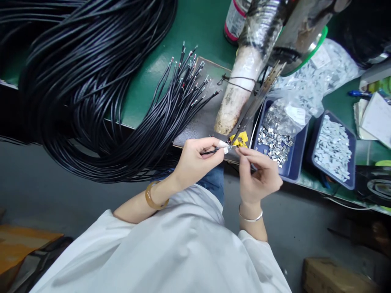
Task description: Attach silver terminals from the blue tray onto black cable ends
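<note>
White shirt (186, 248) cloth lies nearest the camera, and beyond it both hands meet over the near edge of a dark board (187, 136) on the green worktop (198, 24). One black cable (209, 153) sits in the left hand (201, 159), its worked end pointing right. That grip is closed, thumb and forefinger pinching the cable just behind its tip; a white wrap (222, 144) covers the forefinger's end. At the right hand (258, 169), thumb and forefinger come nearly together beside the same tip, the other fingers curled; whether anything is caught between them is too small to tell.

Work on this cable's end looks to be partway: a small shiny bit shows at the tip, but its exact state cannot be made out. Many more cables (183, 97) lie to the left, fanned over the board, their far ends showing little white and red wire tips. These appear to have been stripped, with no metal housing that can be seen on them, so most of the batch seems left to do. Loose metal pieces (276, 146) fill part of a blue tray (297, 160) to the right, and pale pieces (332, 148) fill another tray (352, 179) farther right.
</note>
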A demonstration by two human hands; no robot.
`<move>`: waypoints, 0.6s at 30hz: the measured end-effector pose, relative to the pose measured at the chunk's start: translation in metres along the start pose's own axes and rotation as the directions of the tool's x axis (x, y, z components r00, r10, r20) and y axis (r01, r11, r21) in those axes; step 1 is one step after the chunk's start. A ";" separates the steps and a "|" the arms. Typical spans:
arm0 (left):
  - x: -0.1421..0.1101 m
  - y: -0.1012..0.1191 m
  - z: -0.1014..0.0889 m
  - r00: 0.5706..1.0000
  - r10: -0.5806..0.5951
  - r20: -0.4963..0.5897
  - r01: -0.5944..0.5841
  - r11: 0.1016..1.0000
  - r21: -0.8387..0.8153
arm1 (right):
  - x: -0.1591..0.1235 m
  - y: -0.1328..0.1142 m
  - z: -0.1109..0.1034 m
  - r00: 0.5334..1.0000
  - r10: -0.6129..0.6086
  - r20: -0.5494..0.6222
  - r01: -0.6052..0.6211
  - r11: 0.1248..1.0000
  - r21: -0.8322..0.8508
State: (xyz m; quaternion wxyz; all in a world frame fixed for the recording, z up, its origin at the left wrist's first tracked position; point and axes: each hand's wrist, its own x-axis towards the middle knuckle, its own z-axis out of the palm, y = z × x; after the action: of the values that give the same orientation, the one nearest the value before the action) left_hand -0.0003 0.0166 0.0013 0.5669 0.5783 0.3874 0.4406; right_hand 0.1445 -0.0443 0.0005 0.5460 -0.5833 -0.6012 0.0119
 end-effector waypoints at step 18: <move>0.006 0.004 0.002 1.000 -0.019 0.010 0.019 1.000 -0.021 | 0.003 0.005 0.010 0.996 -0.082 -0.015 0.082 0.996 -0.044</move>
State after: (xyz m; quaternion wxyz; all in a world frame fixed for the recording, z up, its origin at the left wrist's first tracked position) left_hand 0.0033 0.0216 0.0054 0.5791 0.5707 0.3854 0.4364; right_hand 0.1420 -0.0345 -0.0045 0.5385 -0.5699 -0.6201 -0.0285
